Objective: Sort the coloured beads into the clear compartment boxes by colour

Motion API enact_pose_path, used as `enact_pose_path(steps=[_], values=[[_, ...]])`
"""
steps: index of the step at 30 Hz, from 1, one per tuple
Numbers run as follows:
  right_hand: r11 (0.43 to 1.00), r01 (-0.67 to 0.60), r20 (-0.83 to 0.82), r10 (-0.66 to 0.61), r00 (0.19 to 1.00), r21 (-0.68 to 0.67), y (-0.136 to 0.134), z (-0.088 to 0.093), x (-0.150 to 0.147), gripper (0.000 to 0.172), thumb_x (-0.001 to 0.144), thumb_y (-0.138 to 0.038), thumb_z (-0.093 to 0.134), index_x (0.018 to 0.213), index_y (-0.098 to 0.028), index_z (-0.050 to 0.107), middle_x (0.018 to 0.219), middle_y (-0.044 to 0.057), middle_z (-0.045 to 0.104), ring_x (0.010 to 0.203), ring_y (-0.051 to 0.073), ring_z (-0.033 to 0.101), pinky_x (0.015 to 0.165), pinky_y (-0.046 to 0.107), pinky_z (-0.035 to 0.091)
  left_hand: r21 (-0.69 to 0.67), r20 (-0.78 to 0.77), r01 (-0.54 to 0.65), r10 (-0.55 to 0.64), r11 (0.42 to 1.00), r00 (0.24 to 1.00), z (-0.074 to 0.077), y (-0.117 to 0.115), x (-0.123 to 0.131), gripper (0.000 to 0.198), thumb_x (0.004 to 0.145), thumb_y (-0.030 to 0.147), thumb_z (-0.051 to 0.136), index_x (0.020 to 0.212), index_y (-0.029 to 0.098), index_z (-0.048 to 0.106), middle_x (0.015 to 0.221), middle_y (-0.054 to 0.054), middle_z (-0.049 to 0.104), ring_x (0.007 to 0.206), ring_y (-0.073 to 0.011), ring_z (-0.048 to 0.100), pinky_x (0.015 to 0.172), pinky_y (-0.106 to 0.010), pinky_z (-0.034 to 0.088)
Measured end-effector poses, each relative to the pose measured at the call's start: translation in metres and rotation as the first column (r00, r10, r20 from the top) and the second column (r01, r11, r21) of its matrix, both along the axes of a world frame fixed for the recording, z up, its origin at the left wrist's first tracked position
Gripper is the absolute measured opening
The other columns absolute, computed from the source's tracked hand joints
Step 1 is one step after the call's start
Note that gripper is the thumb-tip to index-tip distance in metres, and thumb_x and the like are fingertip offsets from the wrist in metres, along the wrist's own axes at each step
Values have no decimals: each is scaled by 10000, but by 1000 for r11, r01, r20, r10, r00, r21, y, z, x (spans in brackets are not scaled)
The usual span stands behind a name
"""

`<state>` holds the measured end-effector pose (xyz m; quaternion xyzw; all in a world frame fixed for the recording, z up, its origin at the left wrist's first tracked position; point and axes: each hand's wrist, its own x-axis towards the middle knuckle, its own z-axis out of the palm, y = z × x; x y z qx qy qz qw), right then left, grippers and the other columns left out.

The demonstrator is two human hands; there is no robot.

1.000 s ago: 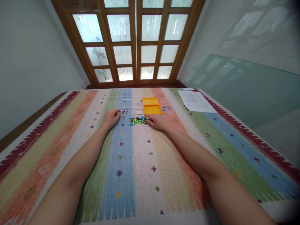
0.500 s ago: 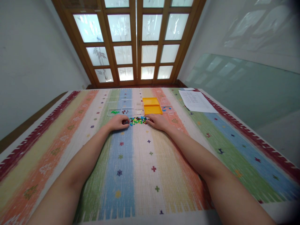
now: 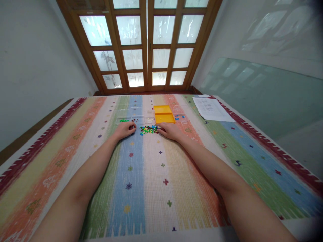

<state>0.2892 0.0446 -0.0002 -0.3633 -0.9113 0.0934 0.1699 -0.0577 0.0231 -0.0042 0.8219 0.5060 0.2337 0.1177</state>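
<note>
A loose pile of small coloured pieces [image 3: 149,130], green, blue, yellow and dark red, lies on the striped tablecloth. Just left of it, apart from the pile, my left hand [image 3: 125,130] has thumb and forefinger curled together in a pinch; whatever is between them is too small to make out. My right hand [image 3: 169,131] rests at the pile's right edge with its fingers bent and closed on the pieces there, its fingertips partly hidden. Behind the hands are green pieces [image 3: 123,120] and dark red pieces [image 3: 135,120] in clear boxes.
An open yellow box [image 3: 165,118] stands behind the pile. To its right, a clear box [image 3: 184,117] holds blue pieces; to its left, another clear box [image 3: 150,120] holds pale ones. A printed paper sheet [image 3: 213,109] lies at the back right. Wooden glazed doors [image 3: 146,47] rise beyond the table.
My left hand has drawn slightly left and back from the pile, toward the box with dark red pieces, its fingers pinched. My right hand has hardly moved.
</note>
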Motion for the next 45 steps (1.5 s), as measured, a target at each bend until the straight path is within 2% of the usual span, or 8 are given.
enact_pose_path(steps=[3,8,15,19,28,35,40,45], values=[[1000,11,1,-11,1000,2,0,0,0,342,1079,-372,553,1367,-228,668,1254,96,748,1083,254,701,898,326,492,95,32,-183,181,978,983,-1,3,-7,242,923,366,581,993,207,751,744,-11,649,682,-174,555,660,-289,355],[1000,12,-13,-12,1000,9,2,-4,0,353,1071,-379,568,1382,-239,662,1279,96,742,1126,260,694,925,338,499,133,89,-443,435,886,896,-1,7,-16,285,937,384,575,1041,200,767,744,-25,664,701,-192,579,659,-296,351],[1000,-2,-40,2,999,20,6,-11,0,344,1064,-361,582,1374,-241,669,1269,95,746,1122,257,698,935,346,504,111,72,-610,605,785,793,-2,8,-21,299,932,363,576,1069,207,790,790,-50,720,731,-219,621,642,-300,346],[1000,-6,-55,7,998,20,5,-10,0,341,1059,-356,589,1369,-243,675,1265,95,748,1102,259,704,921,347,506,114,64,-635,632,764,772,-4,9,-23,294,918,349,572,1067,218,789,792,-53,723,749,-235,627,639,-300,344],[999,-10,-231,0,973,-43,-9,6,-9,282,1063,-341,570,1291,-250,709,1175,66,764,1010,225,696,883,335,506,101,69,-582,577,807,814,-7,11,-24,286,922,324,561,1065,211,782,783,-42,706,732,-218,613,661,-303,360],[987,-151,-186,157,970,47,-27,4,-43,250,1019,-198,604,1227,-264,725,1143,75,705,1046,220,626,894,325,466,76,11,-181,180,981,984,-4,1,1,303,952,406,571,1067,211,772,777,-28,687,704,-183,577,678,-294,369],[964,-223,-78,236,969,145,-15,-5,-65,186,1015,-194,608,1142,-239,737,1054,69,661,985,216,580,861,312,424,0,-67,35,-35,999,997,-1,-8,23,336,949,493,612,1085,240,786,723,-9,650,671,-171,552,646,-293,336],[952,-264,-77,278,957,156,-1,-13,-71,169,1028,-229,596,1116,-232,740,1006,67,638,975,222,566,838,305,414,-77,-28,66,-69,995,997,-2,-7,22,320,926,467,652,1089,231,793,703,-3,646,660,-169,554,648,-287,354]])
